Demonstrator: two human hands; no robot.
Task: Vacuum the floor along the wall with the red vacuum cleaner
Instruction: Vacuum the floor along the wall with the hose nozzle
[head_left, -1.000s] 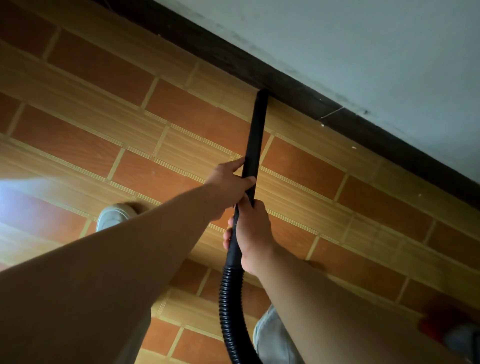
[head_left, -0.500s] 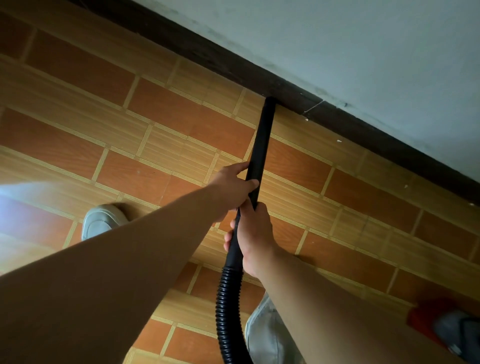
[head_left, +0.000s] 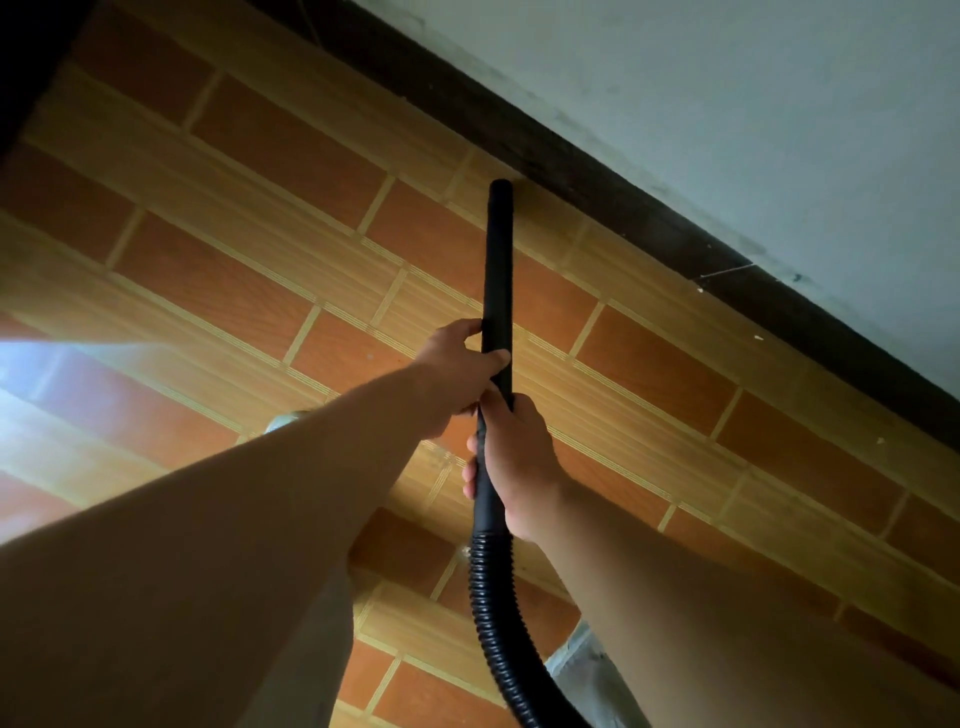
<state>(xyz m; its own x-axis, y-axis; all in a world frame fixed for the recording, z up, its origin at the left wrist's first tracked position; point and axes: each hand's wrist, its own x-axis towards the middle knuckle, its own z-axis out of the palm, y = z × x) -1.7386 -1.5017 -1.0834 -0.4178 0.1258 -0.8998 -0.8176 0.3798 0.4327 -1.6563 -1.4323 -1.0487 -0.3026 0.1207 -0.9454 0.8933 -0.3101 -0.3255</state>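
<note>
The rigid black plastic vacuum wand (head_left: 497, 270) is held two-handed: left hand (head_left: 457, 369) forward with fingers wrapped closed around the tube for steering, right hand (head_left: 511, 462) clamped closed just behind, above the ribbed black flexible hose (head_left: 491, 597), probably to carry the push and hose drag. The tip is kept touching the orange-and-tan brick-pattern tiled floor (head_left: 260, 260) right against the dark brown skirting strip (head_left: 597, 171) under the pale wall (head_left: 727, 104), where edge dust would collect. The red vacuum body is not in view.
</note>
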